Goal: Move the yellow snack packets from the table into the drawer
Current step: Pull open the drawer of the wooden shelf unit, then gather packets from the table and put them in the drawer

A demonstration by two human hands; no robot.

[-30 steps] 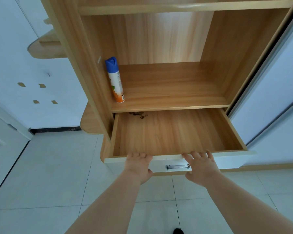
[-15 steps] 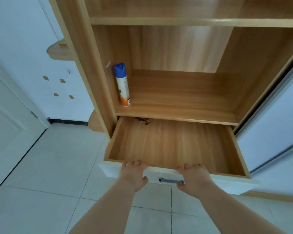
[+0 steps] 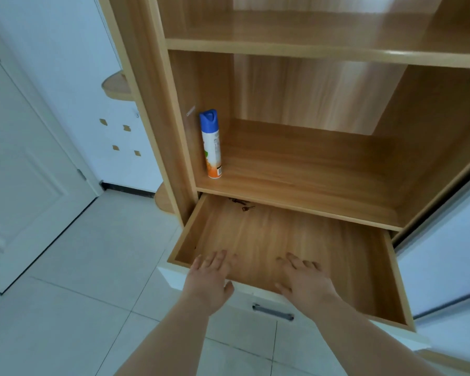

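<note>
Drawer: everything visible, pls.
It's a shallow wood-grain drawer with a white front panel and a grey metal bar handle, pulled out wide below the wooden cabinet shelf. Inside, only a few small dark bits near the back left; no yellow packets. The left hand and right hand, fingers straight, reach over its front edge; contact unclear.

Print on the spray can (image 3: 213,147) label is too small and blurred to read.

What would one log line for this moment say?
drawer: open, no packets in view | left hand: open, over front edge | right hand: open, over front edge | spray can: upright on shelf
</note>
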